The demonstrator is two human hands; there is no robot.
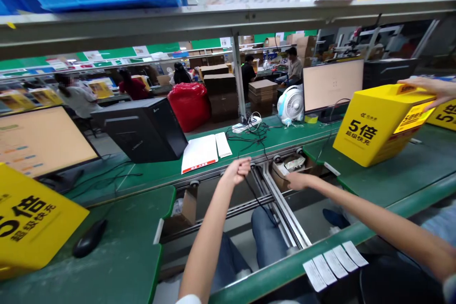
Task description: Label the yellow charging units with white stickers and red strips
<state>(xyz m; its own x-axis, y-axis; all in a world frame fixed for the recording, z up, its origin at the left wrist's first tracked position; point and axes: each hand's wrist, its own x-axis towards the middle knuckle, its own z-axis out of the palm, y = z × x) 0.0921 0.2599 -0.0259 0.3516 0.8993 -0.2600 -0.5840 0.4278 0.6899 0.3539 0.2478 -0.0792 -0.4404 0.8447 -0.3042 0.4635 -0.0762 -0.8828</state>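
Note:
My left hand (238, 171) is closed around a thin black cable (253, 191), above the gap in the green bench. From its fingers the cable hangs down past the metal rails toward my knee. My right hand (298, 181) is at the near edge of an open cardboard box (281, 179) below the bench top. Its fingers are curled together; a dark line runs close to the fingertips, but I cannot make out what they hold. White and clear wrapped items (295, 164) lie in that box.
Metal rails (285, 218) cross the gap. Tangled cables (254, 135) and a power strip (244, 127) lie behind, near a fan (291, 104). Yellow cartons (363, 128) stand on both sides; another person's hand (423, 88) rests on the right one. A mouse (90, 238) sits left.

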